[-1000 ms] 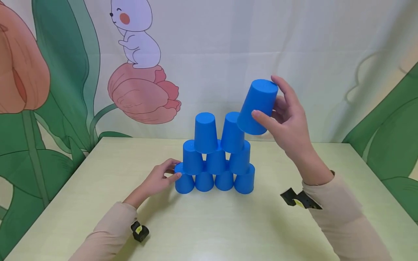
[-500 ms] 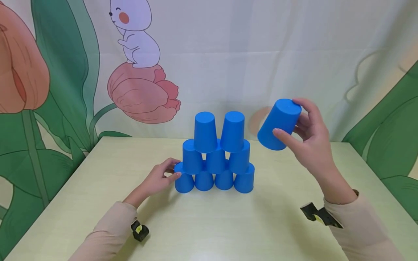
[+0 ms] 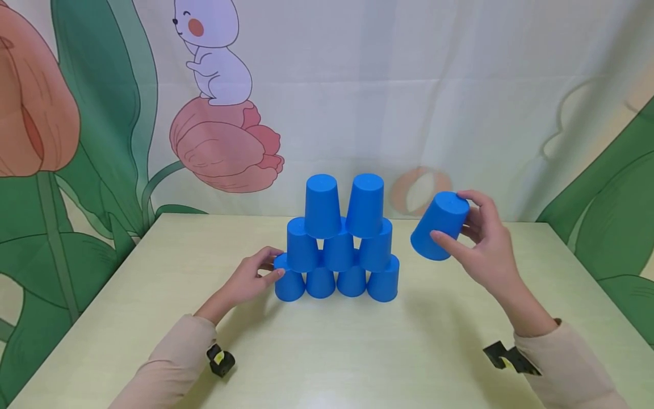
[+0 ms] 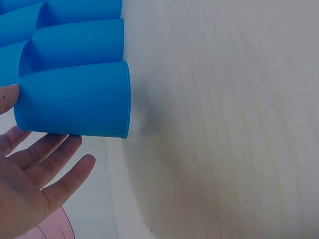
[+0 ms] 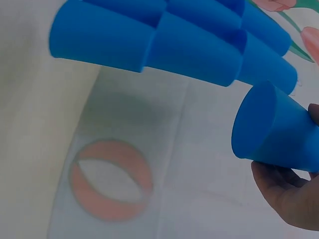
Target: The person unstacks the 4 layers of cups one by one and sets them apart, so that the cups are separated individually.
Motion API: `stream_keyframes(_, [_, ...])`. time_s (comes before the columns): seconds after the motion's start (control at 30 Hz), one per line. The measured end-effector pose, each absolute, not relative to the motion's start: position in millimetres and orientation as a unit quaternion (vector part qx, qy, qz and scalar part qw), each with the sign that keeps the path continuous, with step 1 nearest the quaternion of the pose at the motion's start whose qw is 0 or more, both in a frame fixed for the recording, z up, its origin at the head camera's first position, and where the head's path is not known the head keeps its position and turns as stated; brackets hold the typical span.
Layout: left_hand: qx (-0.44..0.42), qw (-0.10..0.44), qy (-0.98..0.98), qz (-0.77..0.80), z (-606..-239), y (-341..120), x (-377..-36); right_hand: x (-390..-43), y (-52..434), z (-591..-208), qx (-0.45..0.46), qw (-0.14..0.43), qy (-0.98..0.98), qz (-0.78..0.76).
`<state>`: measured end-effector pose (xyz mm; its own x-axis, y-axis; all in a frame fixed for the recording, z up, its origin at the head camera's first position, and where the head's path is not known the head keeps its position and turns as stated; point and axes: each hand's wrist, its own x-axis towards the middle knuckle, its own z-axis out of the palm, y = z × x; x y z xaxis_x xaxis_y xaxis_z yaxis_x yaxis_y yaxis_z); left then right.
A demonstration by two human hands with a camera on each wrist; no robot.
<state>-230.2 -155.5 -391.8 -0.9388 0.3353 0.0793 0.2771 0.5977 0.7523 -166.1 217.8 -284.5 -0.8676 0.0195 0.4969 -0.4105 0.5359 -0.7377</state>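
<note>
Upside-down blue cups form a pyramid, with several in the bottom row, three in the middle row (image 3: 338, 253) and two in the top row (image 3: 322, 207). My left hand (image 3: 247, 279) has its thumb and fingers about the leftmost bottom cup (image 3: 289, 287); in the left wrist view the thumb meets that cup (image 4: 75, 102) near its base and fingertips touch its side. To the right of the pyramid, my right hand (image 3: 487, 250) holds another blue cup (image 3: 440, 226) in the air between thumb and fingers. This cup tilts, its mouth facing down and left.
The pyramid stands on a pale wooden table (image 3: 327, 352). Behind the table's far edge hangs a printed curtain (image 3: 357, 102) with flowers, leaves and a white animal. A small black camera (image 3: 221, 360) sits at the left wrist, another black device (image 3: 511, 358) at the right.
My right hand has carried its cup away from beside the pyramid's top row, to the right and then down. The left hand and the stacked cups have stayed put.
</note>
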Motion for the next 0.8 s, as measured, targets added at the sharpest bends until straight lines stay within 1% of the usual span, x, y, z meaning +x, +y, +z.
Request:
stream_keyframes(0.27, [0.173,0.033,0.894,0.411,-393,-156,-230,-173,226,-308,0.093,0.202,-0.864,0.452])
stream_keyframes(0.63, [0.171,0.033,0.896,0.409,-393,-156,-231,-187,239,-335,0.07,0.147,-0.881,0.445])
stream_keyframes(0.8, [0.17,0.033,0.896,0.409,-393,-156,-230,-191,243,-347,0.071,0.131,-0.889,0.433])
